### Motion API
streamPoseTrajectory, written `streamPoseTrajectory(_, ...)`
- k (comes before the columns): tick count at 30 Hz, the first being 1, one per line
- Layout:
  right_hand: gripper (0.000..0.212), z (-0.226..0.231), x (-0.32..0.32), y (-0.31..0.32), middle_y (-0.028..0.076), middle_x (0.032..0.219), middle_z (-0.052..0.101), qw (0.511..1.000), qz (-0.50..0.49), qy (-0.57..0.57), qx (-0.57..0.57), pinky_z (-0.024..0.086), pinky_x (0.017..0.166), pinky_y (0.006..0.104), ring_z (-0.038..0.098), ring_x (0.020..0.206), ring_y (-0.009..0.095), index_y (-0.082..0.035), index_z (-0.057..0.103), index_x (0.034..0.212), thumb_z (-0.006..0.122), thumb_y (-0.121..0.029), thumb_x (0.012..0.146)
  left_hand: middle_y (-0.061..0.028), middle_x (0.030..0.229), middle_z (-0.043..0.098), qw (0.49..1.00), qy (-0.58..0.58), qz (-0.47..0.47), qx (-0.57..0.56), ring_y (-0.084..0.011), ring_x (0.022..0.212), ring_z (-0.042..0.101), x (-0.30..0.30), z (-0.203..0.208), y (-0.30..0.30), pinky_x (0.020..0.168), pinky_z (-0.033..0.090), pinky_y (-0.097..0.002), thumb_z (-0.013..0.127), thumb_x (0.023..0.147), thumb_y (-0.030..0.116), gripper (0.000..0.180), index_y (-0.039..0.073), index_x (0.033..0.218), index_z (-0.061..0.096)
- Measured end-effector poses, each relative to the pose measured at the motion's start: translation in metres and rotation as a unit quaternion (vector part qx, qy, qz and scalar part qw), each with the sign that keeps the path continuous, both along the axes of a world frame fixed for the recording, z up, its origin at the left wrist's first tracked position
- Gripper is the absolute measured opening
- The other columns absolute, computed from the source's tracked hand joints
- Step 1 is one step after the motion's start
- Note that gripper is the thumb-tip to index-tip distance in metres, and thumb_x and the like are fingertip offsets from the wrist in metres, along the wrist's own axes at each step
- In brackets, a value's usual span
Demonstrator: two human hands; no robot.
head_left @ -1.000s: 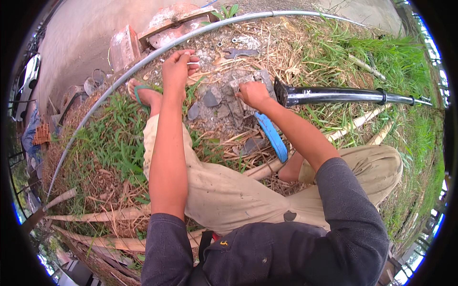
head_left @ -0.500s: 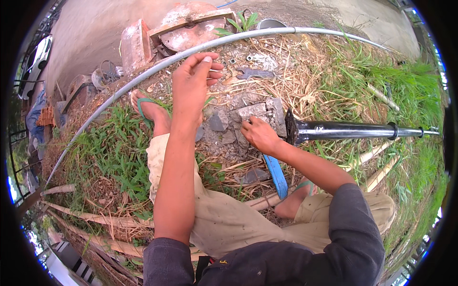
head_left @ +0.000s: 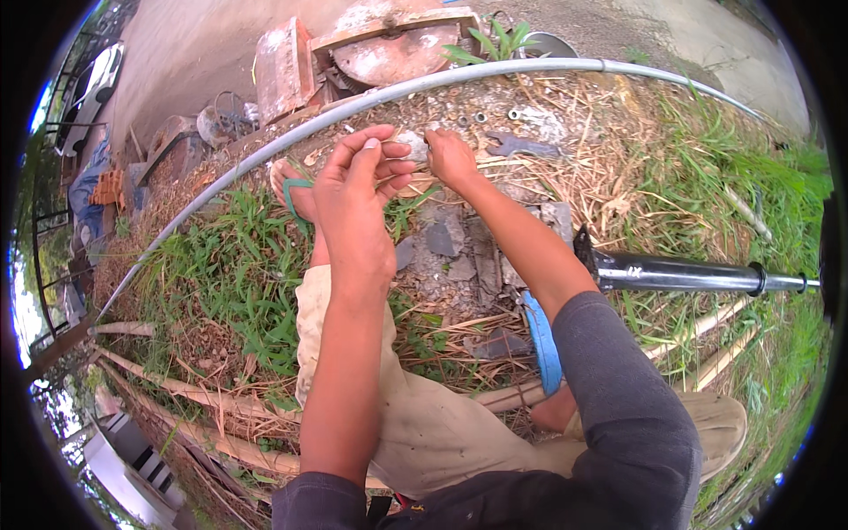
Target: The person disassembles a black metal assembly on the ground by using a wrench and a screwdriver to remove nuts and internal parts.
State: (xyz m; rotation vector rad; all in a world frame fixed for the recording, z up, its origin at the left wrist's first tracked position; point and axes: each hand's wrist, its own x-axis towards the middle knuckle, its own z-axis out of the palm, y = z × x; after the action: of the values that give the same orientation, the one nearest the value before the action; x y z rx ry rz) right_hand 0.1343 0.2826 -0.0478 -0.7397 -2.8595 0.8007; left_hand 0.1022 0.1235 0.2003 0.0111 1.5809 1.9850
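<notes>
My left hand [head_left: 360, 190] is raised over the bare ground, thumb pressed toward the curled fingers; anything in them is too small to make out. Close to its right, my right hand [head_left: 452, 159] is closed, with a small dark bit at the fingertips that I cannot name. The two hands are apart. Right of them a flat grey open-ended wrench [head_left: 530, 147] lies on dry straw, near small metal rings [head_left: 480, 117]. Below my right forearm are broken concrete pieces [head_left: 481, 261], partly hidden by the arm.
A black metal pole [head_left: 680, 272] with a flanged end lies to the right. A blue flat bar [head_left: 542, 344] leans near my foot. A long grey pipe [head_left: 424, 86] arches across the far side, before a rusty machine [head_left: 389, 60]. Bamboo poles [head_left: 221, 402] cross the grass.
My right hand has moved from the concrete pieces up and left, close to my left hand. The left hand keeps its pinched shape. The view has shifted slightly.
</notes>
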Motion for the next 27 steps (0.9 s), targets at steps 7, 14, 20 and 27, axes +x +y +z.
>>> streamPoseTrajectory(7,0.013,-0.025,-0.041,-0.006,0.017,0.11,0.067,0.997,0.025,0.069,0.011,0.055,0.092,0.0478,0.065,0.109,0.036,-0.004,0.065,0.1,0.062,-0.01,0.088,-0.0095,0.101,0.071,0.997,-0.066,0.0,0.028,-0.017,0.09,0.069,-0.004,-0.004,-0.007,0.083,0.054,-0.0332,0.058,0.102,0.016,0.025,0.001,0.121,0.065)
streamPoseTrajectory(14,0.026,-0.025,-0.014,0.058,0.02,0.114,0.068,0.986,-0.125,-0.069,0.082,0.054,0.095,0.0486,0.065,0.11,0.038,-0.005,0.069,0.112,0.065,-0.012,0.087,-0.0094,0.101,0.071,0.997,-0.07,0.016,0.031,-0.0171,0.09,0.069,-0.007,-0.001,-0.017,0.083,0.054,-0.033,0.058,0.102,0.016,0.023,0.001,0.119,0.066)
streamPoseTrajectory(20,0.029,-0.02,-0.003,0.075,0.02,0.105,0.071,0.992,-0.12,-0.02,0.02,0.054,0.09,0.0492,0.067,0.105,0.039,-0.003,0.067,0.11,0.071,-0.017,0.084,-0.0096,0.1,0.071,0.995,-0.079,0.02,0.06,-0.0173,0.09,0.068,-0.007,0.006,-0.008,0.082,0.054,-0.0336,0.058,0.102,0.015,0.023,0.002,0.118,0.066)
streamPoseTrajectory(27,0.032,0.06,0.077,0.071,0.006,0.09,0.072,0.875,-0.204,0.165,-0.406,0.054,0.078,0.0301,0.067,0.084,0.013,-0.002,0.07,0.123,0.068,-0.014,0.094,-0.0104,0.102,0.071,0.994,-0.057,0.054,0.075,-0.0182,0.092,0.068,-0.015,0.014,-0.016,0.086,0.055,-0.0325,0.058,0.101,0.015,0.024,0.001,0.119,0.066)
